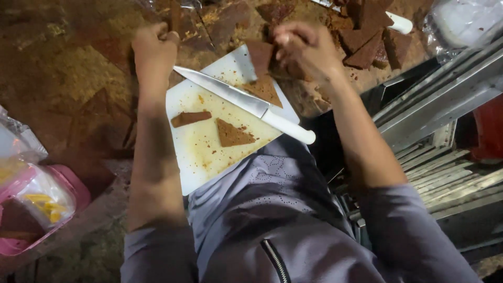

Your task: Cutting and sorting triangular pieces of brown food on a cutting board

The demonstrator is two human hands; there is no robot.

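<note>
- A clear plastic bag [461, 21] lies crumpled at the top right corner, and a clear plastic wrapper [173, 5] lies at the top edge of the counter [78, 73].
- At the lower left stands a pink container [47, 209] holding a clear bag with yellow pieces inside (contents too blurred to name).
- The right hand [304, 50] has its fingers [285, 39] curled, pinching a brown slab piece [260, 55] held upright over the far edge of the white cutting board [201, 152].
- The left hand [154, 52] is closed in a fist just beyond the board's far left corner; what it grips cannot be told.
- A white-handled knife [246, 102] lies diagonally across the board, between a brown strip [190, 118], a brown triangle [232, 134] and another wedge [264, 90].
- More brown slabs [367, 36] are piled at the top right.
</note>
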